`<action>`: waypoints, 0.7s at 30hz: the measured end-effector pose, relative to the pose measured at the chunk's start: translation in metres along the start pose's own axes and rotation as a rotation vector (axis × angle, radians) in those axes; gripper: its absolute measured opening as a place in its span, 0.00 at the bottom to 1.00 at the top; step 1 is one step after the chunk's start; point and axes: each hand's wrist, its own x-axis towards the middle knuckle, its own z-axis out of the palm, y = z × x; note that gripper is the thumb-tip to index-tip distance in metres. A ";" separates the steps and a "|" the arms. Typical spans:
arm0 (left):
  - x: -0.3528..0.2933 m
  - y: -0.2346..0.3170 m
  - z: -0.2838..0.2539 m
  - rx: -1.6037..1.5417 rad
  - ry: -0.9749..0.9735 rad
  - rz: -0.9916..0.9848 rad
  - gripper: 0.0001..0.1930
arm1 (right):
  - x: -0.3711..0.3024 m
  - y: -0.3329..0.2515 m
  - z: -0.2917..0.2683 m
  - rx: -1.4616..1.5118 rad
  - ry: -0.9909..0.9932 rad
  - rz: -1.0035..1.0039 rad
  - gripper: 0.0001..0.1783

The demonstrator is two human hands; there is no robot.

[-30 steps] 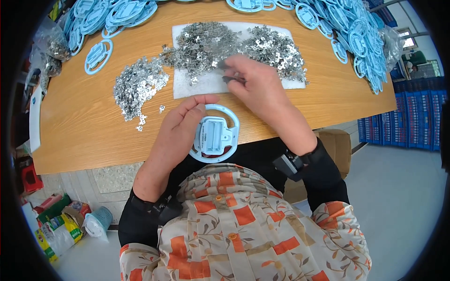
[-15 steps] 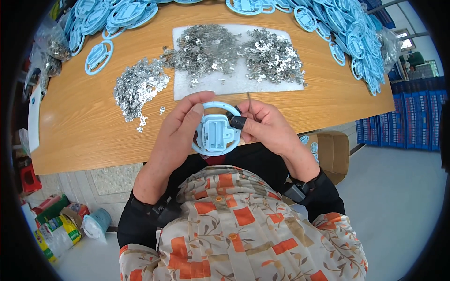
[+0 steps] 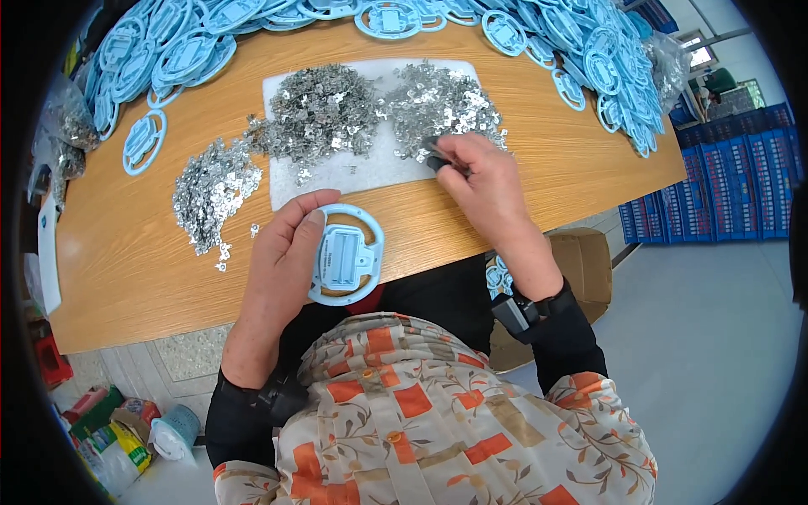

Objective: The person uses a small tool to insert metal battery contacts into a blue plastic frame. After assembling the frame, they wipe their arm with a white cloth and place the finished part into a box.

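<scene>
My left hand [image 3: 284, 257] is closed on the left rim of a light-blue plastic ring-shaped part [image 3: 342, 259], thumb on top. A raised rectangular box with slots sits in the middle of the ring, its slotted side facing up. My right hand [image 3: 492, 185] is over the near edge of the right-hand pile of small silver metal clips [image 3: 450, 97]. Its thumb and forefinger, with black covers on their tips, pinch a thin metal tool [image 3: 441, 150] whose tip is blurred. Whether the tool holds a clip cannot be made out.
A white foam sheet [image 3: 396, 172] bears two clip piles; another clip pile [image 3: 215, 189] lies left on the wooden table [image 3: 143, 286]. Blue ring parts [image 3: 181, 59] are heaped along the far edge. A cardboard box [image 3: 581, 269] stands below right, blue crates [image 3: 724, 177] beyond.
My right hand has moved from the ring part forward to the right-hand clip pile. The left hand still holds the ring part. The whole view has shifted somewhat.
</scene>
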 end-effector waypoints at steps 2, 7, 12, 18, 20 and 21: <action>0.000 0.000 0.000 -0.014 -0.009 -0.006 0.15 | 0.004 -0.006 0.005 -0.084 -0.019 -0.053 0.14; 0.000 -0.004 -0.002 -0.006 -0.017 -0.008 0.15 | 0.013 -0.003 0.013 -0.170 -0.021 -0.083 0.12; -0.001 0.001 0.001 -0.013 -0.017 -0.010 0.14 | 0.017 -0.001 0.007 -0.036 0.023 0.073 0.11; 0.000 -0.001 0.001 -0.028 -0.021 -0.019 0.13 | 0.016 -0.008 0.007 -0.121 -0.026 -0.065 0.11; 0.000 -0.002 0.000 -0.039 -0.029 -0.007 0.12 | 0.016 -0.009 0.011 -0.368 -0.067 -0.131 0.10; 0.000 -0.002 0.000 -0.038 -0.029 -0.007 0.12 | 0.017 -0.009 0.011 -0.367 -0.067 -0.130 0.10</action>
